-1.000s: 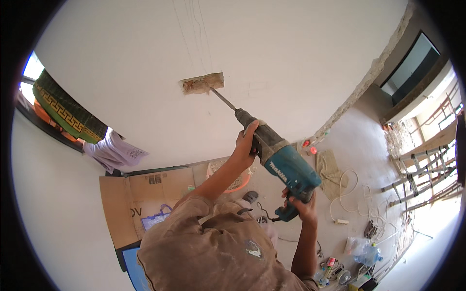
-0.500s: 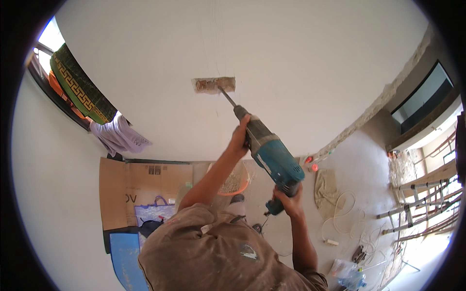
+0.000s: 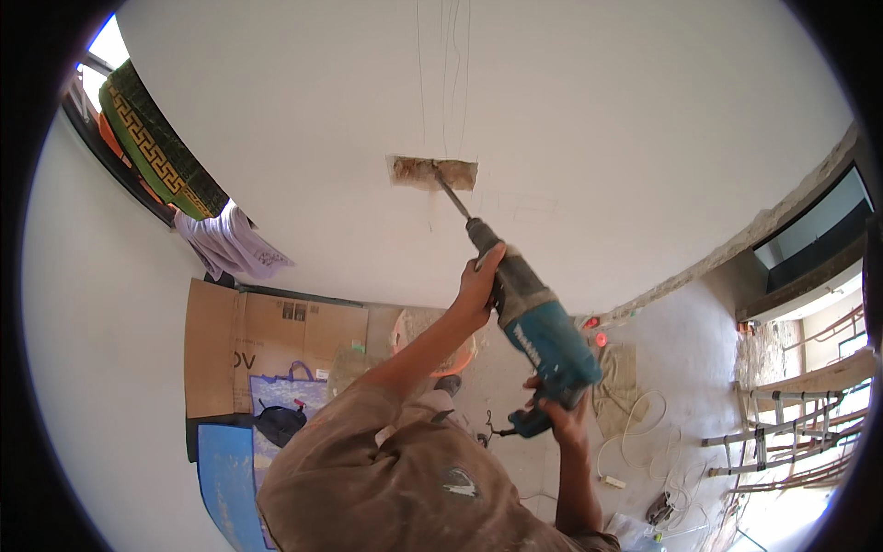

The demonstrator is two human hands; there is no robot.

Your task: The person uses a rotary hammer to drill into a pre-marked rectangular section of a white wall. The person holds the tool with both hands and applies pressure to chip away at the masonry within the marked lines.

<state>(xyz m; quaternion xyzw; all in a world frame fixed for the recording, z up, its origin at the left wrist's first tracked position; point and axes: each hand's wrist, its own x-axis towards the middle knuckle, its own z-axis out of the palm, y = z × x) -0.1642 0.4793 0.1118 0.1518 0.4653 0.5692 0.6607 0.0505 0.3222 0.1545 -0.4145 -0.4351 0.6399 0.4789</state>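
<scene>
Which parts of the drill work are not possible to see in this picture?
- Head view: chisel tip, buried in the wall recess.
- Right hand fingers and the trigger, hidden behind the teal rotary hammer handle.
- Left hand palm, turned against the tool's neck.
- Recess depth: too small.

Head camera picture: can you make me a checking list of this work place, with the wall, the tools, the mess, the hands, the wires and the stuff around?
Surface: white wall with a rough rectangular hole chipped into it.
Job's things: blue-green hammer drill; its chisel bit points into the hole.
Clutter: flattened cardboard, dark bag, orange basin on the floor.
Grippers: left hand grips the drill's front barrel; right hand holds the rear handle.
Cables: white cords loop on the floor at right.
Surroundings: patterned cloth and pale garment hang at a window; scaffold poles at far right.
</scene>
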